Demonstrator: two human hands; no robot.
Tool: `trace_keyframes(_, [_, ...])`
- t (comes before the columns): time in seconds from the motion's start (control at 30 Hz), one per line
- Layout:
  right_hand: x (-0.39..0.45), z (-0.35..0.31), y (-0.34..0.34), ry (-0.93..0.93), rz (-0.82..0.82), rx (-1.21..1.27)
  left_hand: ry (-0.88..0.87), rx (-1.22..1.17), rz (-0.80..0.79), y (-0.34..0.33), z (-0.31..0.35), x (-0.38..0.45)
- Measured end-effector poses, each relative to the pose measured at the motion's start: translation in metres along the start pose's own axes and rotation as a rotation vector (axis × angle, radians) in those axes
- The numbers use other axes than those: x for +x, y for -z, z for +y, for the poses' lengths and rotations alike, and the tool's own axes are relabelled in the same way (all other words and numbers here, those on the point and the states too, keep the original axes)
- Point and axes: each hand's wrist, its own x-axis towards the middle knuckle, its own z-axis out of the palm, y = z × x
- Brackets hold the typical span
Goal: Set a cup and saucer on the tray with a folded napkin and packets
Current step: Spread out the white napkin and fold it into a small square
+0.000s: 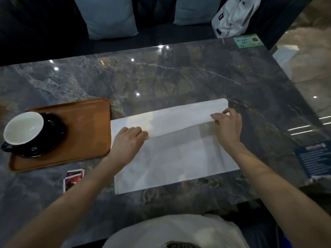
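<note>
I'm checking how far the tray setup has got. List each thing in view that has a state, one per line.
napkin: on the table, half folded, not yet on the tray
left hand: pinches the napkin's fold
right hand: pinches the napkin's fold
cup: upright, empty, on the saucer
saucer: on the tray
tray: on the table, right half bare
packets: on the table, off the tray

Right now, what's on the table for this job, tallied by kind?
Tray: 1
Cup: 1
Saucer: 1
Napkin: 1, on the table, both hands folding it
Packets: 2, on the table beside the tray
Total: 6
</note>
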Motion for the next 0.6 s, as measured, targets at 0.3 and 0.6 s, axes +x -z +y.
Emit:
trace_keyframes(0.3, [-0.085,0.036,-0.003,-0.035,0.191,-0.041,-0.056,-0.107,0.124,-0.01,0.033,-0.06])
trace_keyframes(0.6, [-0.117,0.075,-0.016,0.124,0.18,-0.186,-0.106,-0.13,0.106,-0.027,0.051,-0.101])
